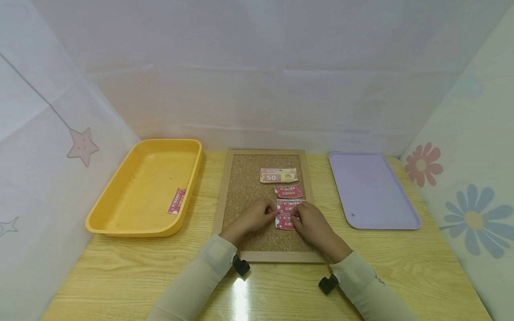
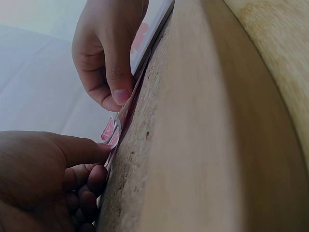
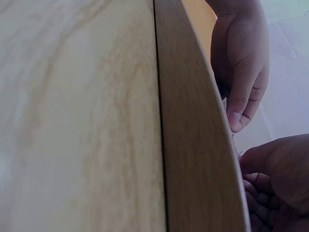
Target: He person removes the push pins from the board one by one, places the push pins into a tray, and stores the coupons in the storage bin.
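On the cork board [image 1: 249, 178], red paper coupons lie one below another. The topmost coupon [image 1: 279, 175] is wider, with a yellow band; under it sits a smaller, slightly curled coupon [image 1: 288, 191]. Below these, a third coupon [image 1: 284, 206] meets the lowest coupon [image 1: 284, 222]. My left hand [image 1: 257, 216] pinches the left edge of the lowest coupon between thumb and curled fingers. At its right end, my right hand [image 1: 315, 225] pinches the same coupon, its fingers covering the printing there. In the left wrist view, both thumbs are right at the paper edges, close over the cork.
To the left stands a yellow tray [image 1: 140, 178] with one more red coupon [image 1: 176, 200] inside. A lilac tray [image 1: 373, 189] lies on the right of the wooden table [image 1: 168, 276]. A pale sheet [image 1: 257, 89] hangs behind the board.
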Demonstrator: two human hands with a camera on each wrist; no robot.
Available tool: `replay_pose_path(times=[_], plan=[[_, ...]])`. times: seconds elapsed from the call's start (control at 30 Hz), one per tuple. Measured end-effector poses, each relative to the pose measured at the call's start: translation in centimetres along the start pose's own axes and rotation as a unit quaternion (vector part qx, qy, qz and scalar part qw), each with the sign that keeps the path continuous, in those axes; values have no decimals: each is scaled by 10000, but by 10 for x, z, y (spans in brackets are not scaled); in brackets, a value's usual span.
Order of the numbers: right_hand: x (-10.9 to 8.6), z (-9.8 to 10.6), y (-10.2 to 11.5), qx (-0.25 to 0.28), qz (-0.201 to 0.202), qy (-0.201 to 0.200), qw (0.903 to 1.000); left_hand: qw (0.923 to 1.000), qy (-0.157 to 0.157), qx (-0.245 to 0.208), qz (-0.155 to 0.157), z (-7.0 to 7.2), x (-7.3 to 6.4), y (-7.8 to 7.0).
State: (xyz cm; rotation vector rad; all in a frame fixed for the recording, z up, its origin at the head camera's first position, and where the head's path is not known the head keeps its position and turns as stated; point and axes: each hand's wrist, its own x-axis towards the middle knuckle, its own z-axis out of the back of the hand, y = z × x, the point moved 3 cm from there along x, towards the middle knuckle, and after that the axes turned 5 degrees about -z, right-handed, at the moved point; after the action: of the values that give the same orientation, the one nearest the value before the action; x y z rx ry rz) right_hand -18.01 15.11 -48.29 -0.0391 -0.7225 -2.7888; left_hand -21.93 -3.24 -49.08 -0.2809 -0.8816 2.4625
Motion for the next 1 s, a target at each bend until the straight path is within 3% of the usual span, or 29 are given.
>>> replay_pose_path(times=[1.0], plan=[[-1,-2,-2,62,59,-25,10000,10000,11,-47,-26,0,2,3]])
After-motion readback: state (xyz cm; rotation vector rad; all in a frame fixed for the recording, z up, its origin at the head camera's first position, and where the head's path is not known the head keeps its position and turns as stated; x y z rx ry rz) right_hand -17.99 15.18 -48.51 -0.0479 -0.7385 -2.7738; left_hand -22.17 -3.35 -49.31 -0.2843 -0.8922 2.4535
